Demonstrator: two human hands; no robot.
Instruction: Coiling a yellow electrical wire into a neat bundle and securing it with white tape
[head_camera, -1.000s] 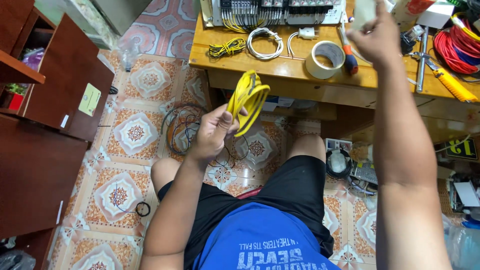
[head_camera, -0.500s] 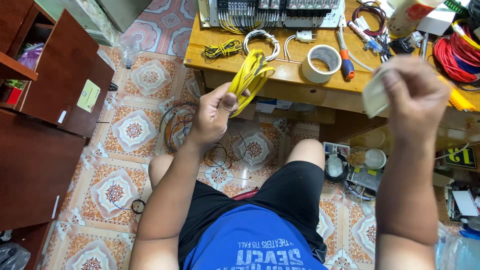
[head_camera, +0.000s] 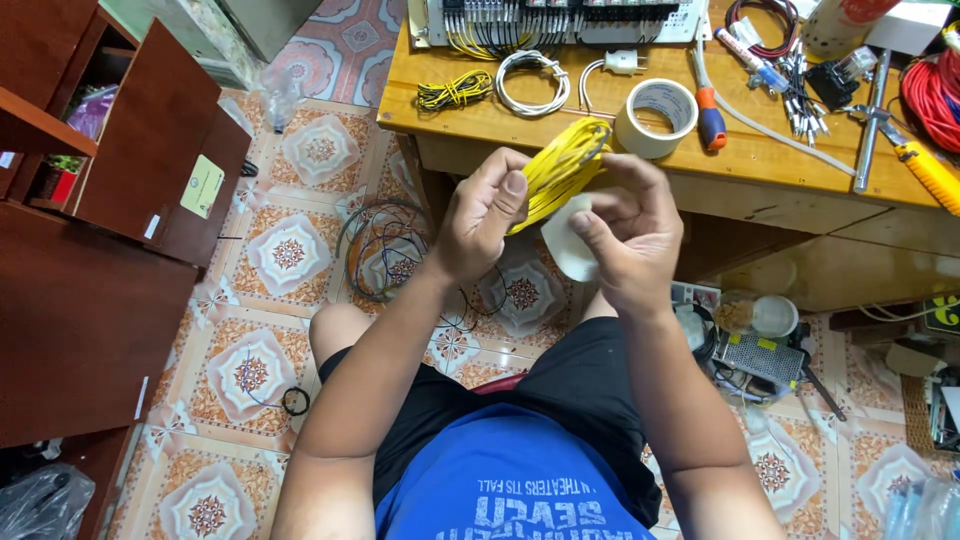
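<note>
The left hand (head_camera: 485, 215) is pinching a coil of thin yellow wire (head_camera: 558, 170), thumb pressed over the glossy strands and fingers curled shut round the lower end of the bundle. The coil is standing as a flattened oval of many smooth, plastic-sheathed loops lying tight together, tilting up and away from the person, its upper end hanging just in front of the near edge of the wooden counter (head_camera: 520, 125), not resting on it. The right hand (head_camera: 625, 235) is meeting the left one at the coil, its fingers closed on a small pale piece with a rounded edge (head_camera: 570, 245), matte and thin, whose material I cannot tell; that piece is sitting just below the yellow loops.

Behind the hands, the counter is showing a varnished orange-brown top. Near its front edge a roll of cream tape (head_camera: 657, 117) is lying flat, a wide ring with a hollow core. To the left of it a coiled white cable (head_camera: 530, 82) and a smaller bundle of yellow and dark wire (head_camera: 455, 92) are resting, well apart from the hands. A screwdriver with a red and blue handle (head_camera: 708, 110) is lying just right of the tape. Below, patterned floor tiles (head_camera: 290, 250) are carrying a loose ring of thin dark wires (head_camera: 385, 250)
</note>
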